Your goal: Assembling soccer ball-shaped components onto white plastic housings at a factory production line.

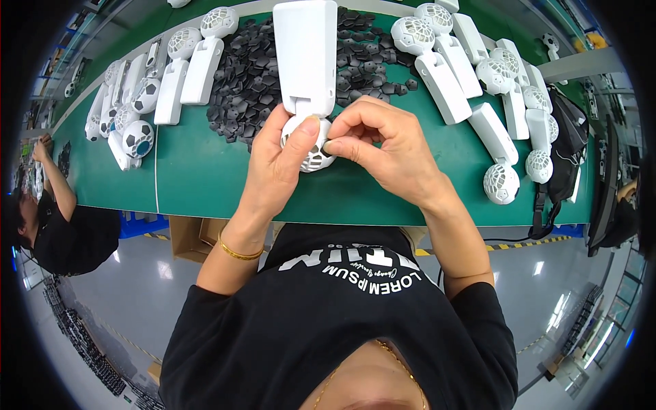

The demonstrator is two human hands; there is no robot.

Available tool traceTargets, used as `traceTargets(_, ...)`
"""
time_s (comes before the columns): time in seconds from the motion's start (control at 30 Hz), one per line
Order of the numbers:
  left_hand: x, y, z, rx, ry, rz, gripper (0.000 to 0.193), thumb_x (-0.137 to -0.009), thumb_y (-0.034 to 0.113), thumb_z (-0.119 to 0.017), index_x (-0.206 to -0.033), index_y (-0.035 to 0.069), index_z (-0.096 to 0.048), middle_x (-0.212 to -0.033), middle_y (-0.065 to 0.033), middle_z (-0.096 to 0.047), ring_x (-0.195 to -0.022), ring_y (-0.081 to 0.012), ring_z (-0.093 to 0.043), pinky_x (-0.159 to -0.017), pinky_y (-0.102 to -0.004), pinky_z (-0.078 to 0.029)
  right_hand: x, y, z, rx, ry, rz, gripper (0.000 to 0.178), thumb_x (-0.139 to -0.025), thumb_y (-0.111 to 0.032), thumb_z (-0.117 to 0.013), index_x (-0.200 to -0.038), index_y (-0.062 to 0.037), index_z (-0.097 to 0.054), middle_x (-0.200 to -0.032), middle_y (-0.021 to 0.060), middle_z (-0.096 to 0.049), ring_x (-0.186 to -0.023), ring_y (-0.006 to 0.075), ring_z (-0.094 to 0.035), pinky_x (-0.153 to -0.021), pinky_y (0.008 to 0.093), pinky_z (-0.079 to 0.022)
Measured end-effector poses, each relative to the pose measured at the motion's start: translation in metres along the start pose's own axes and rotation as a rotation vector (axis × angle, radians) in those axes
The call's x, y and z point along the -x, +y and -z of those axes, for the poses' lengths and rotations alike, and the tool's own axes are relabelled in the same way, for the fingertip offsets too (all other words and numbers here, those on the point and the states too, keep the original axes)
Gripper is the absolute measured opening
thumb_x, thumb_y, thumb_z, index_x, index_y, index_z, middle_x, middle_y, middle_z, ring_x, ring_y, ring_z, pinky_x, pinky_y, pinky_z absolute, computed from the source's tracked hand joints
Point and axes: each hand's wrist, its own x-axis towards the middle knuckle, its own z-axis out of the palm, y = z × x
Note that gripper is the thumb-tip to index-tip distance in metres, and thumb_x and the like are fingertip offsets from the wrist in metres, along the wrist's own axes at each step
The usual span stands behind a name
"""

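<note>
A white device with a long, flat body (305, 55) and a football-patterned ball (317, 161) at its near end is in front of me. My left hand (277, 154) grips the ball from the left, its thumb lying across the top. On the ball's right side, my right hand (386, 147) is closed in a pinch, thumb and forefinger against the surface. A small dark patch shows at the right thumb tip; whether it is a loose piece or part of the ball, I cannot tell. Behind the device lies a heap of black pentagon pieces (246, 75).
White ball-ended devices lie at the left, one ball (138, 139) with black patches, and at the right, where a ball (501, 183) has open white lattice. A black bag (567, 137) rests at the green table's (184, 178) right end. A co-worker (61, 219) sits far left.
</note>
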Motion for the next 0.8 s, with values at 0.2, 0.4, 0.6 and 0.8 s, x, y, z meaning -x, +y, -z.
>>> traceTargets(0.2, 0.016, 0.007, 0.007, -0.246, -0.018, -0.059, 0.029, -0.097, 0.021, -0.052, -0.116, -0.002, -0.054, -0.101, -0.0045, -0.061, -0.089, -0.0069, -0.054, -0.076, -0.0215, -0.044, 0.001, 0.006, -0.004, -0.174, -0.153, -0.211, 0.025, -0.079, 0.000, -0.074, -0.092, -0.0019, -0.053, -0.087, 0.0032, -0.061, -0.078, 0.0063, -0.059, -0.064, 0.0210, -0.050)
traceTargets(0.4, 0.024, 0.007, 0.011, -0.407, -0.016, -0.088, 0.031, -0.098, 0.021, -0.050, -0.119, -0.002, -0.052, -0.100, -0.0069, -0.062, -0.087, -0.0098, -0.058, -0.073, -0.0243, -0.049, 0.007, 0.018, -0.016, -0.305, -0.189, -0.243, 0.029, -0.079, -0.001, -0.074, -0.096, -0.0034, -0.050, -0.086, 0.0024, -0.060, -0.077, 0.0060, -0.058, -0.065, 0.0205, -0.050)
traceTargets(0.6, 0.010, 0.005, 0.003, 0.315, 0.044, 0.193, 0.040, -0.101, 0.028, -0.044, -0.129, 0.000, -0.042, -0.100, -0.0106, -0.062, -0.082, -0.0184, -0.066, -0.065, -0.0343, -0.059, 0.001, 0.022, 0.014, 0.084, 0.169, -0.078, 0.016, -0.082, -0.007, -0.071, -0.096, -0.0019, -0.064, -0.084, -0.0004, -0.059, -0.073, 0.0043, -0.055, -0.063, 0.0203, -0.047)
traceTargets(0.8, -0.003, 0.011, 0.004, 0.207, 0.074, 0.112, 0.040, -0.101, 0.031, -0.041, -0.125, -0.001, -0.044, -0.099, -0.0109, -0.062, -0.082, -0.0186, -0.066, -0.066, -0.0352, -0.059, 0.002, 0.054, 0.036, 0.774, 0.352, 0.154, 0.017, -0.080, -0.005, -0.068, -0.096, -0.0014, -0.064, -0.089, 0.0109, -0.061, -0.074, 0.0258, -0.063, -0.064, 0.0328, -0.051)
